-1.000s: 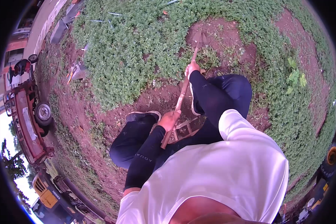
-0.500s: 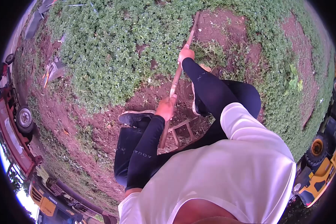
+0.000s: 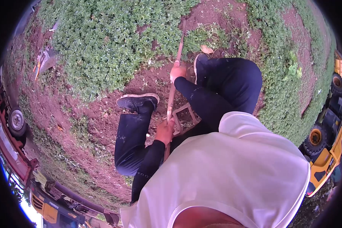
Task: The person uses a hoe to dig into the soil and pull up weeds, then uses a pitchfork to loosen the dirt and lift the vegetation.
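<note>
Wooden handle (image 3: 171, 99) runs centre to top centre | right hand (image 3: 178, 71) higher, left hand (image 3: 165, 131) lower | fingers clamped round it

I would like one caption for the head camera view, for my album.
Left hand and right hand hold a long wooden handle above reddish soil, beside low green plants.

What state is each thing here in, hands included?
Left hand: closed.
Right hand: closed.
Long, slim brown wooden handle: gripped by both hands, slanting.
Small brown wooden frame: partly hidden.
Black left shoe with pale sole: worn.
Curled tan leaf: lying loose.
Big yellow loader with black tires: upright; engine, cannot tell.
</note>
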The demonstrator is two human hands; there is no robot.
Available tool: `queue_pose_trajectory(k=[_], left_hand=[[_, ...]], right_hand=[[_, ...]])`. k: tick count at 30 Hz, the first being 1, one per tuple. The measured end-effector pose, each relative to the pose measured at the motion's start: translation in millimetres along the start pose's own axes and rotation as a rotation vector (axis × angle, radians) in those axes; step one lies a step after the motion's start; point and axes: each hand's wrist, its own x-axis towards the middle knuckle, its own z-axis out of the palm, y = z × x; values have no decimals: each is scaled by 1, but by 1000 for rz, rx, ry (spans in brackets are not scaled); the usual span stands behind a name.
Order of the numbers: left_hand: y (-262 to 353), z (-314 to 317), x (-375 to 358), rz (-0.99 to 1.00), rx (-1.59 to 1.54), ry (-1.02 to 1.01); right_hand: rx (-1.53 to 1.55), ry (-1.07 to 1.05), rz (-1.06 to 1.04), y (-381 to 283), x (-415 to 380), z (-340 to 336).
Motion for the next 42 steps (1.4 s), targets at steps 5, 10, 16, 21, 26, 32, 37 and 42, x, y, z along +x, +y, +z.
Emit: queue_pose_trajectory(k=[5,10,16,21,26,32,37,42], left_hand=[[-37,19,-22,98,-29,19],[-70,10,-50,487,276,184],[-60,-5,-57,-31,171,37],[-40,21,-26,110,152,-7],[-38,33,-9,353,572,84],[-70,-14,-95,131,677,79],[-60,-15,-99,144,523,77],[-16,0,-58,347,245,-73]], right_hand=[[42,-109,113,28,-30,-15],[68,-118,107,117,-24,27],[-65,-115,-75,76,-38,-3],[78,-185,21,47,12,-21],[-37,-173,-96,59,21,-28],[22,-208,23,113,-70,-31],[130,-275,29,92,-71,-45],[307,-223,-90,20,-19,-81]])
